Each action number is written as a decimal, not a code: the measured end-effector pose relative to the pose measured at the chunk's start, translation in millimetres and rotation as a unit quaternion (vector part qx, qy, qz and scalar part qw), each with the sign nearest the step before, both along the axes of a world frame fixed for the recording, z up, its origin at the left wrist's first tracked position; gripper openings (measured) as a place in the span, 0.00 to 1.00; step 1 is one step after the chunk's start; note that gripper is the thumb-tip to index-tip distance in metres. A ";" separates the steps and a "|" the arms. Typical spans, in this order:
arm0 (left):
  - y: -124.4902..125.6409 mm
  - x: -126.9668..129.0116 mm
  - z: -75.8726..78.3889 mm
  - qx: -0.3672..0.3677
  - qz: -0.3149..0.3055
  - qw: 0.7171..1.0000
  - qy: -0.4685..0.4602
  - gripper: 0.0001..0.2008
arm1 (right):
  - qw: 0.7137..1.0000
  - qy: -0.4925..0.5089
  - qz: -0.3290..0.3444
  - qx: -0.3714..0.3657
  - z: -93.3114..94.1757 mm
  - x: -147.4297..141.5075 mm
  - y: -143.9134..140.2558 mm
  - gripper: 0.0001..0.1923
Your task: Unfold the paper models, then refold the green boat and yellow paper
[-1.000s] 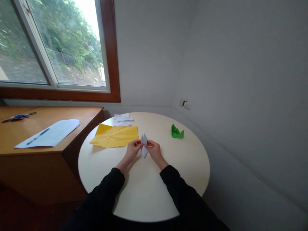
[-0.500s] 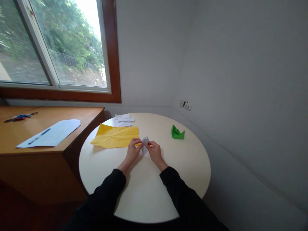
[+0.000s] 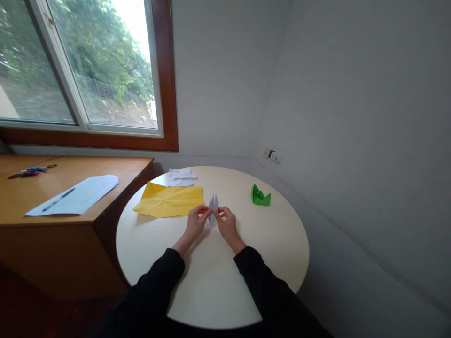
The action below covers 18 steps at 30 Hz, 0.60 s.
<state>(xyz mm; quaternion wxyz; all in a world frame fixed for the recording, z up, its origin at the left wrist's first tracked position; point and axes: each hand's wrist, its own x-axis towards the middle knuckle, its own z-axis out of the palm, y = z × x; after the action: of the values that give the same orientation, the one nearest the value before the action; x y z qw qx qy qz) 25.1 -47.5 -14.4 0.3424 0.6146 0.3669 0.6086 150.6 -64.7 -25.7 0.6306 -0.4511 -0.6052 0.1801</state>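
Between my two hands a small folded white paper point(image 3: 213, 218) stands upright, its two pointed tips up and slightly apart. My left hand point(image 3: 195, 221) pinches its left side between thumb and fingers. On the opposite side my right hand point(image 3: 227, 223) pinches it the same way, the thumbs close together in front. A creased yellow sheet of paper point(image 3: 169, 199) lies just beyond and left of my left hand. Farther right, a green folded paper boat point(image 3: 260, 196) rests on the round white table point(image 3: 218, 281).
White paper strips point(image 3: 181, 176) lie at the table's back left edge. A wooden desk point(image 3: 130, 171) adjoins on the left, bearing white paper point(image 3: 95, 188), a pen point(image 3: 58, 199) and scissors point(image 3: 33, 171). The wall with a socket point(image 3: 275, 157) borders the right.
The white paper's top has gone from bunched and folded over to taller, with two straight points standing up. Both hands stay pinched on it in nearly the same place.
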 end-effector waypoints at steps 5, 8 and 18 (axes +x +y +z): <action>0.2 0.3 0.1 -0.023 -0.017 0.999 -0.016 0.09 | 1.000 0.002 0.005 -0.006 -0.8 -0.1 0.1 0.07; 0.4 0.7 -0.6 -0.037 -0.029 0.999 -0.026 0.10 | 1.000 0.004 0.007 -0.007 1.2 -0.3 -1.1 0.08; 0.6 -0.6 -0.2 -0.066 -0.035 0.996 -0.055 0.10 | 0.999 0.026 0.015 -0.014 10.3 -0.6 -9.0 0.12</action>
<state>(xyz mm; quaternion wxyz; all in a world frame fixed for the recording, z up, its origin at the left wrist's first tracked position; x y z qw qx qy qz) 24.5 -46.9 -14.6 0.4228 0.5686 0.3655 0.6036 150.0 -73.7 -15.4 0.6367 -0.4459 -0.5929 0.2102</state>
